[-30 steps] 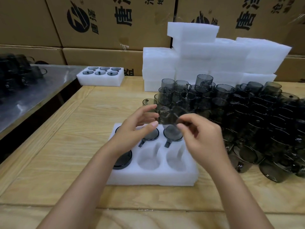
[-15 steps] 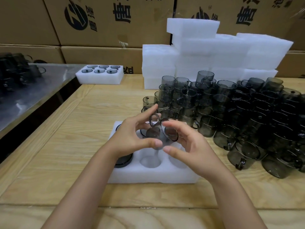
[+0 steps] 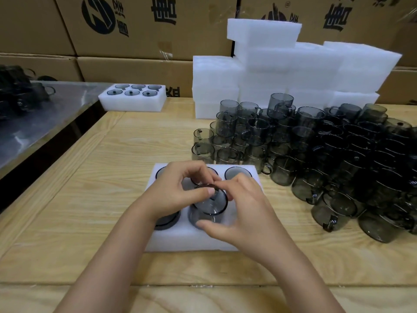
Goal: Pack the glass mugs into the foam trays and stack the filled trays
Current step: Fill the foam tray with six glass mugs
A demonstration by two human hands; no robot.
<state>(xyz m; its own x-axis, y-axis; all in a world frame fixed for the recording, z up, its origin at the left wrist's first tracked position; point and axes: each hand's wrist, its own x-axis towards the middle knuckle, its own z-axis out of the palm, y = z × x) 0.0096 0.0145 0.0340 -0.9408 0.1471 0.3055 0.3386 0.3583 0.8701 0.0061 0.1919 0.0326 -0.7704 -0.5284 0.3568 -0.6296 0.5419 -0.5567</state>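
Observation:
A white foam tray (image 3: 180,240) lies on the wooden table in front of me. Smoky glass mugs sit upside down in its far row (image 3: 237,172) and in the near left pocket (image 3: 165,221). Both hands hold another smoky glass mug (image 3: 211,203), tilted, its lower end in the near middle pocket. My left hand (image 3: 178,193) pinches its rim from the left and my right hand (image 3: 241,213) cups it from the right. The near right pocket is hidden under my right hand.
A large pile of loose glass mugs (image 3: 316,154) covers the table's right side. Empty foam trays (image 3: 282,71) are stacked behind it. A filled tray (image 3: 135,102) rests at the back left beside a metal table (image 3: 33,123). Cardboard boxes (image 3: 146,30) line the back.
Both hands have brought the mug down from above the tray's far row into the near middle pocket. The view has tilted slightly downward.

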